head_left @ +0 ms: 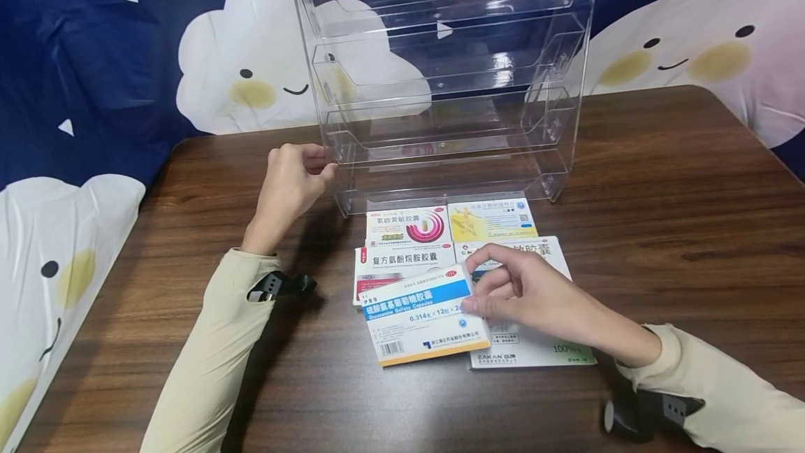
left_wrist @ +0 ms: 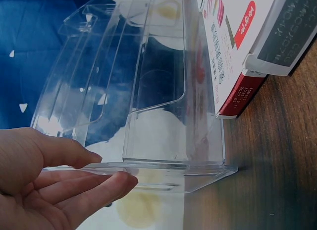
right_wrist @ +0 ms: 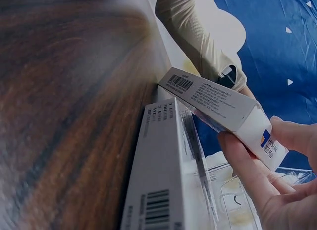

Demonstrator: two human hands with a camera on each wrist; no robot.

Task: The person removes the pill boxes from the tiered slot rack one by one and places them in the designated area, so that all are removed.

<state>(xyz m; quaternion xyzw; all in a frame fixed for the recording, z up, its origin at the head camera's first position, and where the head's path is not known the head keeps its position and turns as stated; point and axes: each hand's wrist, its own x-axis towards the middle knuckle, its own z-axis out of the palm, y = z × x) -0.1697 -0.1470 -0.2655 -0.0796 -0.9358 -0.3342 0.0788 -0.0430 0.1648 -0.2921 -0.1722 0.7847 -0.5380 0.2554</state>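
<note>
My left hand (head_left: 288,184) pinches the left side panel of a clear plastic tiered rack (head_left: 440,93). The left wrist view shows its thumb on one side of that panel edge and fingers on the other. With thumb and fingers, my right hand (head_left: 541,296) holds the right end of a white, blue and orange glucosamine capsule box (head_left: 418,331). That box is tilted over the lower left of the other medicine boxes. Under the right hand lies a larger white and green medicine box (head_left: 534,354), partly hidden by the hand.
A red and white capsule box (head_left: 402,261), a white box with a pink swirl (head_left: 402,226) and a yellow and white box (head_left: 493,219) lie before the rack. All rest on a brown wooden table (head_left: 679,215). A blue cloud-patterned cloth (head_left: 82,54) hangs behind.
</note>
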